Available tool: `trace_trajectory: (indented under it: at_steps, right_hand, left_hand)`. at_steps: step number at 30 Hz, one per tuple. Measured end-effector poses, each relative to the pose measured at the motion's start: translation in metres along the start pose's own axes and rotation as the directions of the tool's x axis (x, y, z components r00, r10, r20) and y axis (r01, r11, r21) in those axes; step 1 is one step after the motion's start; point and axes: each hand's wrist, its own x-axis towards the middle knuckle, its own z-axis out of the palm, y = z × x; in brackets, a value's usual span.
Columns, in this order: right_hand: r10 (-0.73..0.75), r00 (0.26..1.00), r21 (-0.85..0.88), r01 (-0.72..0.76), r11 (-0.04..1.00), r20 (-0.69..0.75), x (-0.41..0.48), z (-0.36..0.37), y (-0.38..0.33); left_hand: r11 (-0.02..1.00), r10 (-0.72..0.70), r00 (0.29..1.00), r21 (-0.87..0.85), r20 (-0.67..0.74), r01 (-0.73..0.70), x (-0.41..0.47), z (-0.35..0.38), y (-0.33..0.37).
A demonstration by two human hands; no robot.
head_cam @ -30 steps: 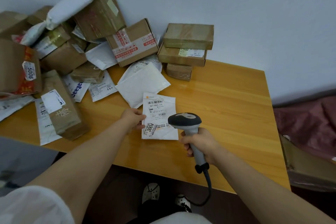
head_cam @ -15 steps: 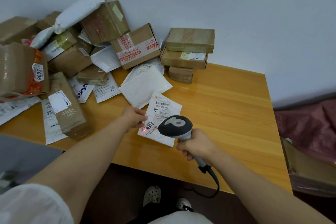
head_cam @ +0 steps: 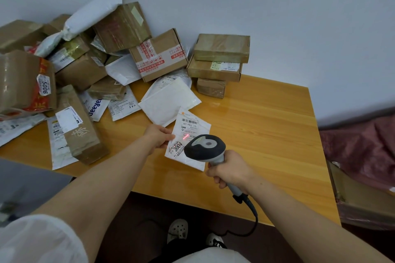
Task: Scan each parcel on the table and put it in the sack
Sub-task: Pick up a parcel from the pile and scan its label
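**Packet meets the beam**

Near the table's (head_cam: 267, 134) front edge, clear of the pile (head_cam: 85, 60) at its back-left corner, the packet (head_cam: 193, 159) is pinched by the left hand (head_cam: 159, 135). The right hand (head_cam: 229, 170) clamps the scanner (head_cam: 205, 149), whose red line (head_cam: 185, 137) has climbed from the corner sticker (head_cam: 178, 147) onto the label (head_cam: 189, 127): likely read, sack next.

parcels (head_cam: 89, 74) heaped left on table (head_cam: 267, 134)
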Motion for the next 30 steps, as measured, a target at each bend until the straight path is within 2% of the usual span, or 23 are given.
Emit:
trace_trajectory:
  at_steps: [14, 16, 18, 23, 27, 30]
  right_hand:
    - [0.006, 1.0, 0.055, -0.005, 0.998, -0.01, 0.005, 0.002, 0.005]
    - [-0.002, 1.0, 0.117, 0.003, 0.993, -0.013, 0.006, 0.001, 0.007]
    - [-0.009, 1.0, 0.25, 0.014, 0.968, -0.018, 0.005, -0.001, 0.012]
    - [0.051, 0.991, 0.602, 0.033, 0.798, -0.122, 0.005, -0.025, 0.039]
    - [0.186, 0.962, 0.86, 0.079, 0.503, -0.197, 0.001, -0.054, 0.088]
    - [0.292, 0.939, 0.936, 0.075, 0.344, -0.183, -0.007, -0.078, 0.135]
  left_hand:
    - [1.0, -0.005, 1.0, 0.023, 0.018, 0.004, 0.0, 0.002, 0.003]
    - [1.0, -0.003, 0.999, -0.019, 0.033, 0.004, 0.002, 0.004, 0.005]
    - [0.996, 0.018, 0.999, -0.09, 0.034, -0.015, 0.001, 0.007, 0.009]
    - [0.987, 0.103, 0.992, -0.134, 0.076, -0.092, 0.002, 0.029, 0.032]
    - [0.985, 0.14, 0.978, -0.122, 0.155, -0.122, -0.004, 0.064, 0.052]
    - [0.984, 0.165, 0.966, -0.093, 0.201, -0.149, -0.013, 0.099, 0.065]
